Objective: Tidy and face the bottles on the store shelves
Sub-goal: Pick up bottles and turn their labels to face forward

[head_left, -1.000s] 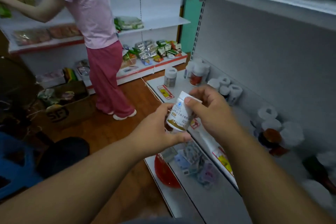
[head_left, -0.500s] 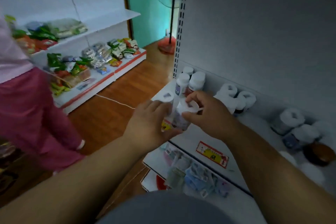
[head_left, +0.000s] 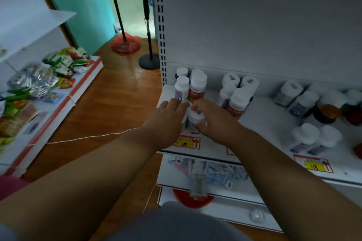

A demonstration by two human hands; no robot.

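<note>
We hold one white-capped bottle (head_left: 195, 121) at the shelf (head_left: 260, 123) front, both hands' grip curled round it: left hand (head_left: 168, 117), right hand (head_left: 213, 117); the jumbled bottles to the right (head_left: 311, 111) remain unfaced

A small bottle (head_left: 195, 121) stands near the front edge of the shelf (head_left: 266, 123), between the left hand (head_left: 166, 121) on its left and the right hand (head_left: 213, 119) on its right; behind it a cluster of bottles (head_left: 191, 86) sits at the shelf's left end, against the perforated upright (head_left: 161, 25); further bottle groups (head_left: 238, 94) lie to the right. A price tag (head_left: 187, 143) is on the shelf's front edge below the hands; a lower shelf (head_left: 205, 182) lies beneath, and a fan stand (head_left: 149, 60) is on the floor left of the upright.
</note>
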